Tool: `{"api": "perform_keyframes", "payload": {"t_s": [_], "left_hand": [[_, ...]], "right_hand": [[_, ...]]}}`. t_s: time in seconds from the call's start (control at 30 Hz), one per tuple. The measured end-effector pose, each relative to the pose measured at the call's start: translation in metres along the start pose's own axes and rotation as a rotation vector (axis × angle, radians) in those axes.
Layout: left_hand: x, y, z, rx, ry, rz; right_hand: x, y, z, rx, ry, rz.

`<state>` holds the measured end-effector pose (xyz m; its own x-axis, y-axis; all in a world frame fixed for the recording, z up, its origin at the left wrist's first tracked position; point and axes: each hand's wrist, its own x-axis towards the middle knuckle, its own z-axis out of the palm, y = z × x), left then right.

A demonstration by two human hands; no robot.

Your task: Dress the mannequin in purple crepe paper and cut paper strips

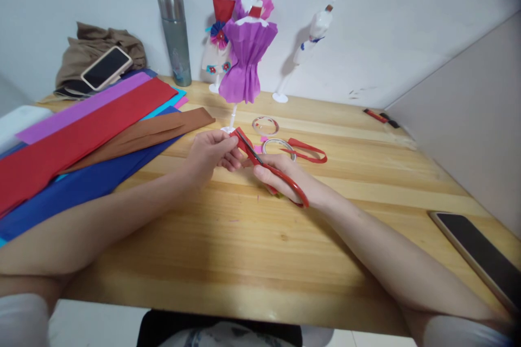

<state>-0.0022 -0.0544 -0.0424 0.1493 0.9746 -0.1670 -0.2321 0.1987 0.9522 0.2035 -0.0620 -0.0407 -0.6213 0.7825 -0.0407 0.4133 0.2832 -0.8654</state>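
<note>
Between thumb and fingers my left hand (214, 149) pinches a small piece of red crepe paper (240, 138). Red-handled scissors (287, 180) are gripped in my right hand (280, 171), their blades pointing up and left against the red paper. Whether the blades are parted is hard to make out. Just behind the hands stands a small white dress form in a purple crepe-paper dress (250, 59). Two tape rolls lie near my right hand, a farther one (265, 126) and a nearer one (266, 146). Beside them is a looped red strip (313, 152).
Folded crepe sheets in red (89, 130), brown (142, 138) and blue (93, 192) cover the left side. A flask (176, 38), a dressed form (222, 32) and a white-clad form (319, 27) stand along the wall. Phones lie at left (106, 68) and right (480, 255).
</note>
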Motion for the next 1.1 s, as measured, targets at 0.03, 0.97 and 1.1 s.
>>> {"api": "perform_keyframes", "payload": {"t_s": [0.03,0.97,1.1], "left_hand": [[0.0,0.0,0.0,0.005,-0.009,0.0],[0.0,-0.007,0.0,0.026,-0.105,0.015],[0.0,-0.007,-0.002,0.017,-0.078,0.079]], "right_hand": [[0.0,-0.001,0.0,0.001,-0.009,0.006],[0.006,0.01,0.004,-0.041,0.067,-0.045],[0.005,0.007,0.004,-0.015,0.113,-0.016]]}}
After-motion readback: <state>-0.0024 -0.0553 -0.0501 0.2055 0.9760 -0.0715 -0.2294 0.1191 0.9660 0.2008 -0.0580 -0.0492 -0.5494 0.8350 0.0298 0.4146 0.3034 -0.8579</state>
